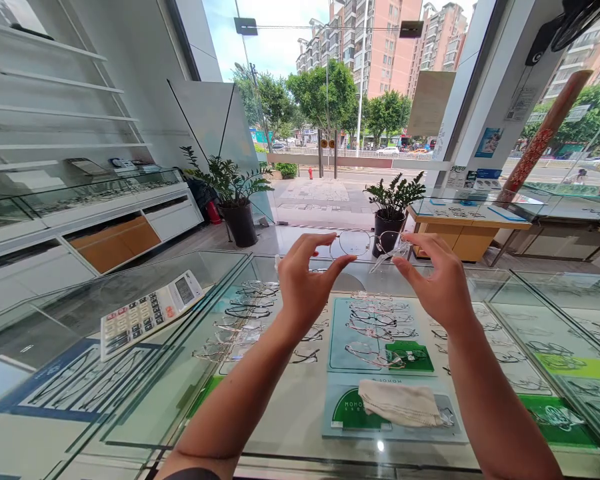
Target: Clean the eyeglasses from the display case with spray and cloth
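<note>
I hold a pair of thin-rimmed glasses up in front of me, above a glass display counter. My left hand pinches the left side of the frame with thumb and fingers curled. My right hand grips the right side near the folded temple. A folded beige cloth lies on the counter below my hands, on a green and blue mat. Several pairs of glasses lie in rows under the glass.
A white calculator lies on the counter at the left. Two potted plants stand on the floor beyond the counter. Display cabinets and shelves line the left wall. Another counter stands at the right by the window.
</note>
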Demonstrator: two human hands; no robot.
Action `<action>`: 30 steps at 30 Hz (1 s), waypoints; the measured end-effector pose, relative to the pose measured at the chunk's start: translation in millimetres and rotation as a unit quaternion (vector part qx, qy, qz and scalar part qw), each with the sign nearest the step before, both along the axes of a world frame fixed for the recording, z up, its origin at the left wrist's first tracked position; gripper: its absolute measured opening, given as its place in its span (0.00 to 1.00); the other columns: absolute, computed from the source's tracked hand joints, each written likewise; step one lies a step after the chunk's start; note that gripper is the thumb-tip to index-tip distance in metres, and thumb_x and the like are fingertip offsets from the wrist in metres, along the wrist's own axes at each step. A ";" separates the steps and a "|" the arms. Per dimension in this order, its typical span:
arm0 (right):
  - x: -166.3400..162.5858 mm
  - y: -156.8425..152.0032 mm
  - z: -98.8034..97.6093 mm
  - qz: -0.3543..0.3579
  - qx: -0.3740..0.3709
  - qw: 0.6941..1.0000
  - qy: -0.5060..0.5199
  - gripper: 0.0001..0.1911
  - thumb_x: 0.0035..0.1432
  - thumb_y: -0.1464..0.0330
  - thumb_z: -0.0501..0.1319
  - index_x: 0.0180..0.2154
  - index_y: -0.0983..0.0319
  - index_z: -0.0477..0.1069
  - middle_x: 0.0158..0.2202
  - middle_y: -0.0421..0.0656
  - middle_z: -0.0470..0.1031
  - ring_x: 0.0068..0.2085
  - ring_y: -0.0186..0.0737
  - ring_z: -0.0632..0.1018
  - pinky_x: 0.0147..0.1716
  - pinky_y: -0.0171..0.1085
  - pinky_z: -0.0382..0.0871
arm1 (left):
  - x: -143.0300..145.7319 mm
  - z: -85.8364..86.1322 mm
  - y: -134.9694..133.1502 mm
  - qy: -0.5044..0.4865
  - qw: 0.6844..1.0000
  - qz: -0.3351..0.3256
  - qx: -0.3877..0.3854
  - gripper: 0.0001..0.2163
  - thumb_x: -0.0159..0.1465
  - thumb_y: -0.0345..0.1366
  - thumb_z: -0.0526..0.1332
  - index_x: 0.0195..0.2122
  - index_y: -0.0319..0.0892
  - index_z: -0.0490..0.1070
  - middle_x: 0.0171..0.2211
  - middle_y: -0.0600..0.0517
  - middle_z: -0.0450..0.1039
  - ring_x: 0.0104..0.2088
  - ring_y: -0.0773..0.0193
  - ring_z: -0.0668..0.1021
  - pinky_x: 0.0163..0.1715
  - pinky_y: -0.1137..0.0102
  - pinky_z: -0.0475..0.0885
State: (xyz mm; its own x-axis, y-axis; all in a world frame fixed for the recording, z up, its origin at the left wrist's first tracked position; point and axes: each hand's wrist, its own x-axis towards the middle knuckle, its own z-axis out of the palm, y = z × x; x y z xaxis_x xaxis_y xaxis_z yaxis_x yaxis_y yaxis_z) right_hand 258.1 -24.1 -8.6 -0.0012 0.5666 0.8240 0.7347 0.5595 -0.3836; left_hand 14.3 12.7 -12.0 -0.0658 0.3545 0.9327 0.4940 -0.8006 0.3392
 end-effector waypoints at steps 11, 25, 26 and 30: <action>-5.3 -4.2 0.4 -0.001 0.050 0.999 0.015 0.17 0.66 0.57 0.72 0.53 0.54 0.78 0.50 0.47 0.83 0.52 0.55 0.82 0.51 0.56 0.79 | -9.8 -1.4 18.7 -0.039 0.985 -0.107 -0.132 0.18 0.61 0.45 0.78 0.50 0.48 0.82 0.45 0.49 0.87 0.46 0.57 0.87 0.40 0.62 0.81; -4.5 -4.2 1.2 -0.005 0.045 0.999 0.013 0.18 0.66 0.57 0.72 0.54 0.54 0.78 0.50 0.46 0.83 0.52 0.54 0.82 0.51 0.55 0.79 | -9.9 -3.4 22.9 -0.029 0.986 -0.108 -0.127 0.19 0.61 0.46 0.79 0.49 0.46 0.82 0.44 0.49 0.87 0.45 0.57 0.87 0.40 0.63 0.81; -3.3 -3.2 1.0 -0.007 0.039 0.999 0.009 0.18 0.66 0.58 0.72 0.55 0.54 0.78 0.51 0.46 0.83 0.53 0.54 0.82 0.52 0.56 0.79 | -8.8 -3.4 21.0 -0.023 0.990 -0.088 -0.105 0.18 0.61 0.45 0.79 0.49 0.46 0.81 0.43 0.49 0.87 0.45 0.57 0.87 0.40 0.63 0.80; 1.4 1.2 0.0 -0.011 0.013 1.000 -0.011 0.19 0.68 0.57 0.70 0.57 0.53 0.78 0.55 0.47 0.83 0.56 0.56 0.82 0.55 0.58 0.78 | -4.3 -2.6 12.2 0.006 0.999 -0.024 -0.022 0.17 0.61 0.42 0.79 0.49 0.47 0.81 0.42 0.51 0.85 0.43 0.60 0.85 0.38 0.65 0.78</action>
